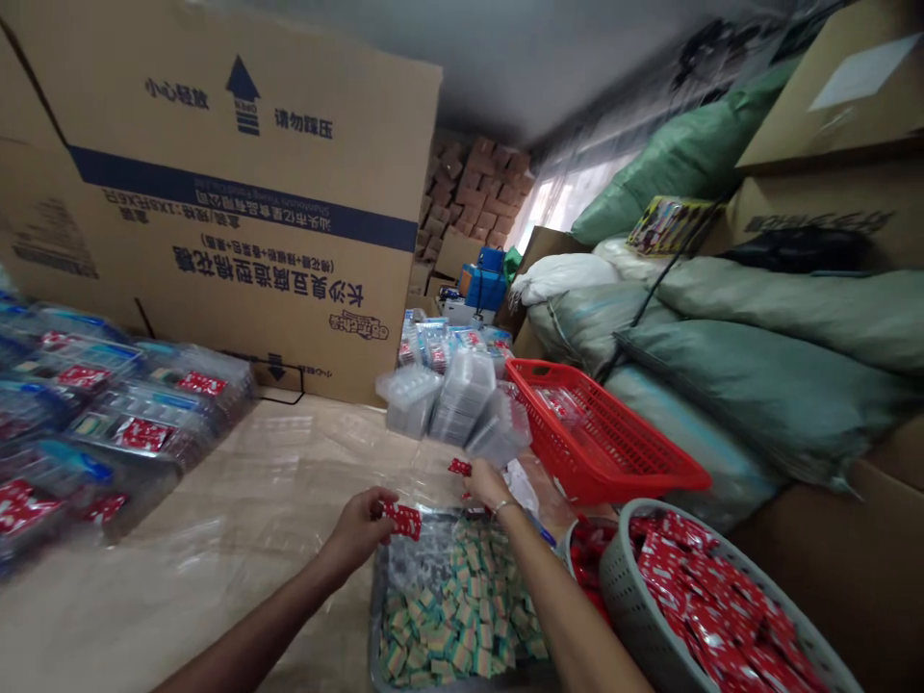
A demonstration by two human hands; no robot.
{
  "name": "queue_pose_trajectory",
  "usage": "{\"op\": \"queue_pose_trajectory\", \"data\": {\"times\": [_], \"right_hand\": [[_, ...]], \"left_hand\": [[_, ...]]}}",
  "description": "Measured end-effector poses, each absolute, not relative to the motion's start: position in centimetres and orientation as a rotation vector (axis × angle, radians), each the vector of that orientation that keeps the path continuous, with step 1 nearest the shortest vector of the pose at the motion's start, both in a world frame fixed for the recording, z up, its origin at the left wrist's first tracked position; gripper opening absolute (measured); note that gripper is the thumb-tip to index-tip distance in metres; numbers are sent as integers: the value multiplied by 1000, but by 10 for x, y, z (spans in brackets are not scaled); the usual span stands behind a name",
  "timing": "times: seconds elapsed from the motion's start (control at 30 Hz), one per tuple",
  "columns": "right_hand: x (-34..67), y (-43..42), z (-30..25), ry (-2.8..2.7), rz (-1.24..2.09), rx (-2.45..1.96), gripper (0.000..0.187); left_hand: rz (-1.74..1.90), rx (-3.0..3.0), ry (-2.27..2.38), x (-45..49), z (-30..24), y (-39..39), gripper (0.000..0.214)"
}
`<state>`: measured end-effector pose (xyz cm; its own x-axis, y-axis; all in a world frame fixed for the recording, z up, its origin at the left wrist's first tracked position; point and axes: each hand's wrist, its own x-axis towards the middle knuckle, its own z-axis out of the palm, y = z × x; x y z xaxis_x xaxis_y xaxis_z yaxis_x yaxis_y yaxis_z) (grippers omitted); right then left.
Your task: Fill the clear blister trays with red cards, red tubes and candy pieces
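Observation:
My left hand [359, 527] pinches a red packet with white marks [404, 521] over the left edge of a dark tray [376, 616]. A smaller-looking red packet [459, 467] sticks out from the fingers of my right hand [485, 483], which is closed above the tray's far edge. Many small yellow-and-green wrapped pieces [462, 616] lie loose in the tray. Just beyond my right hand stand stacks of clear plastic trays [462, 399]. More red packets [693, 587] fill a grey basket [610, 568] at the right.
Clear packs [144, 423] holding red packets cover the table's left side. A large cardboard box [252, 221] stands behind them. To the right are a red plastic basket [621, 472], a smaller container of red packets [588, 549] and piled green sacks [765, 385].

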<state>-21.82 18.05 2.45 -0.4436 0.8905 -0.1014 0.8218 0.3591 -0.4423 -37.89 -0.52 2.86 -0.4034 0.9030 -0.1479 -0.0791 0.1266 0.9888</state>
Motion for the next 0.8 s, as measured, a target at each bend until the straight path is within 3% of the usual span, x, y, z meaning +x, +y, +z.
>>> {"op": "queue_pose_trajectory", "data": {"times": [0.17,0.3,0.53,0.8], "right_hand": [[-225,191,15,-2495,735,-1484,19],[-212,190,12,-2403,799,-1383,25],[-187,166,34,-2225,927,-1211,24],[-229,76,38,-1953,1284,-840,28]], "left_hand": [[1468,939,1641,-392,22,6,32],[1283,1210,1847,-383,25,31,24],[1244,1439,1973,-348,32,48,27],[1476,753,1138,-332,28,-6,40]]}}
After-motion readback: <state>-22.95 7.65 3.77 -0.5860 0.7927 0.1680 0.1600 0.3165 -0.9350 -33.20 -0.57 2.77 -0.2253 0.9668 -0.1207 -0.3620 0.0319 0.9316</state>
